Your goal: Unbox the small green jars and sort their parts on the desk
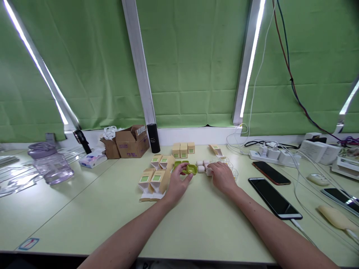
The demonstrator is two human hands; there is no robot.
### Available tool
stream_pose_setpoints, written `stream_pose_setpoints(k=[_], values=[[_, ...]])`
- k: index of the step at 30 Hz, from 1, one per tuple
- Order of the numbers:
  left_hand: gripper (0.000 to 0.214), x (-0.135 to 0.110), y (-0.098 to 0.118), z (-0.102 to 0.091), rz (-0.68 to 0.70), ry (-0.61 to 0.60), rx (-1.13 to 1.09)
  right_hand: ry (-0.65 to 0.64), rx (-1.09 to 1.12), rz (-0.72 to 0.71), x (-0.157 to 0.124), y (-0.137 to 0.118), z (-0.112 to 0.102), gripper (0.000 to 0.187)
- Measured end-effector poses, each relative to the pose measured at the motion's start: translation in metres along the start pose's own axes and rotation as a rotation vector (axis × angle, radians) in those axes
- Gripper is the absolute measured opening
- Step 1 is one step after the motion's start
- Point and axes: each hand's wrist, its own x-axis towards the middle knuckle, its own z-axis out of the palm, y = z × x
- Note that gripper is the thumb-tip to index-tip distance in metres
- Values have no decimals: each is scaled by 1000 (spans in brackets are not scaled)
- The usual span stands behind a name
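My left hand [178,184] pinches a small green case [192,169] between thumb and fingers, just above the pale green table [84,209]. My right hand [222,175] lies over a cluster of small white cubes [201,168], fingers curled onto one of them. Open tan cartons [154,180] with green labels lie left of my left hand. Three closed tan boxes [183,149] stand in a row farther back. Another open carton [215,150] lies behind my right hand, beside clear plastic pieces [233,172].
Two cardboard boxes [131,141] and a black cylinder [153,138] stand at the back. A purple water jug [49,163] is at far left. Phones [274,197], a power strip [269,154] with chargers and cables fill the right side. Green curtain behind.
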Motion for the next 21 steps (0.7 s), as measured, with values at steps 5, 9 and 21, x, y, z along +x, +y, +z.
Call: stream_pose_setpoints(k=[5, 9, 21], values=[[40, 0, 1, 0, 1, -11, -12, 107, 69, -15, -1, -2, -3, 32], [41, -1, 4, 1, 13, -13, -28, 263, 196, -91, -3, -10, -7, 27], [41, -6, 15, 5, 40, -85, -120, 385, 585, -242, -13, -49, -17, 47]])
